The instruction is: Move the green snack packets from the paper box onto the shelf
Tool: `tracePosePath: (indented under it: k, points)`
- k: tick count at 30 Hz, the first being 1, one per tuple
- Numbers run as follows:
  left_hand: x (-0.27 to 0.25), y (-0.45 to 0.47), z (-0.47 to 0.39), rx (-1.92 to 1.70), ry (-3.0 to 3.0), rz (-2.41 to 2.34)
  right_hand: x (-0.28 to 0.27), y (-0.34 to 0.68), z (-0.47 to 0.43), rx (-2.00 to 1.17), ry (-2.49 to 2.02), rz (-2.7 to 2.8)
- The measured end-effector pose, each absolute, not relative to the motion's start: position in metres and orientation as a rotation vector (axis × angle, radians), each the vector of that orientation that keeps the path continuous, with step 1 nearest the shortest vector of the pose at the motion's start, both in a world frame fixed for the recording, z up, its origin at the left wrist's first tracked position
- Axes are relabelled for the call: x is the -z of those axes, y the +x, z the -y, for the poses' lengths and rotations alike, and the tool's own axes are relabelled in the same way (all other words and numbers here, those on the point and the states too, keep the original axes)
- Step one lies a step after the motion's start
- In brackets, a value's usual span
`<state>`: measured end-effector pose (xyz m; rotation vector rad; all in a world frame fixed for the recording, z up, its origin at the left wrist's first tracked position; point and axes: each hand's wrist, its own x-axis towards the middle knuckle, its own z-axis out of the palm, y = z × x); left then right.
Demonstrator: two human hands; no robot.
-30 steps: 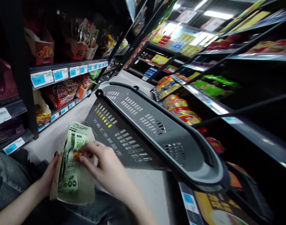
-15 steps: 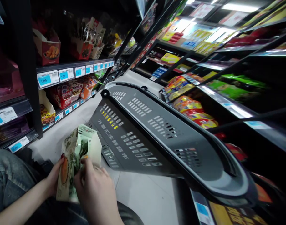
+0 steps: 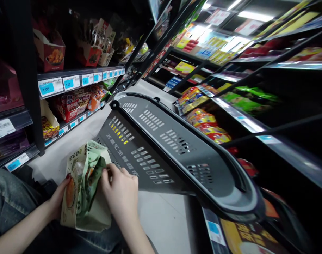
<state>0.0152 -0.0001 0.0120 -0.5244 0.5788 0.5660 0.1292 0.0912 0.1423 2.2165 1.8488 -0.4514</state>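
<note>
An open, pale green cardboard box (image 3: pixel 97 217) is tilted in front of my lap, with a food picture on its left side. My left hand (image 3: pixel 58 201) grips that side, red-nailed thumb on the outer face; its other fingers are hidden behind. Inside the box stand shiny green snack packets (image 3: pixel 90 185); how many I cannot tell. Over the right rim, my right hand (image 3: pixel 122 194) has its fingers curled and pinched at the edge of a green packet. Its fingertips are partly hidden.
A grey shopping basket (image 3: pixel 150 158) on the floor leans diagonally ahead. Shelves with price labels (image 3: pixel 50 86) and boxed snacks (image 3: pixel 71 106) stand at the left. At the right, a shelf edge (image 3: pixel 256 123) runs past bagged goods. My jeans-clad knee (image 3: pixel 7 201) is at lower left.
My right hand has moved right, from inside the box opening to its right side, and the green packets show more. The box has turned slightly, and the view has shifted a little.
</note>
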Motion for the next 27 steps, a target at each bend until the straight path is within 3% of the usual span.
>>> tracePosePath:
  k: [9,14,16,27]
  points:
    - [-0.010,0.012,-0.003,-0.626,-0.566,-0.541,-0.157,0.156,-0.095,0.582,2.905,-2.038]
    - [-0.010,0.011,-0.001,-0.604,-0.552,-0.500,-0.150,0.162,-0.101,1.377,3.050,-1.758]
    - [-0.010,0.010,-0.002,-0.602,-0.571,-0.496,-0.147,0.161,-0.102,1.541,3.011,-1.640]
    - [-0.012,0.011,-0.001,-0.607,-0.633,-0.552,-0.148,0.152,-0.099,1.240,2.962,-1.785]
